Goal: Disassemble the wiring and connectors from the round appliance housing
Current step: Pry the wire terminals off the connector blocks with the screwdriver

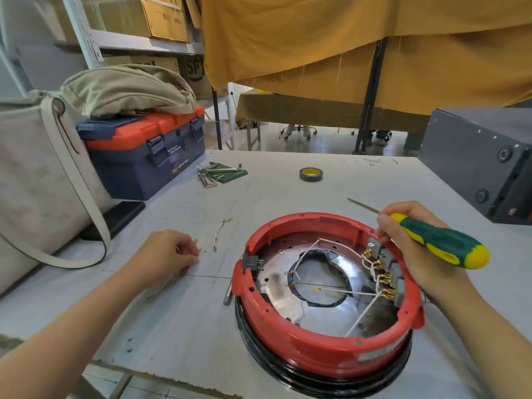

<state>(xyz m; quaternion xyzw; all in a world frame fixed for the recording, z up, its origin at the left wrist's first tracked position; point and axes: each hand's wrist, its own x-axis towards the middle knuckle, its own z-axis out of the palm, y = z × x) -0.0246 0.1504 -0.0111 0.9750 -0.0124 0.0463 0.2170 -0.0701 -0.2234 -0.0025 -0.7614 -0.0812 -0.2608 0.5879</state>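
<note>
On the grey table [288,197], the round red housing [316,349] sits under the right hand [414,254], which grips a screwdriver [440,243] at its rim. Well left, the left hand [169,251] pinches a small brass connector [198,249].

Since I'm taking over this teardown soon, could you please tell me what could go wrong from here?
1. The small brass terminals by the left hand lie loose on the table; they could roll off or get lost.
2. The right hand holds the screwdriver while resting on the red housing rim; a slip might nick the white wires.
</note>
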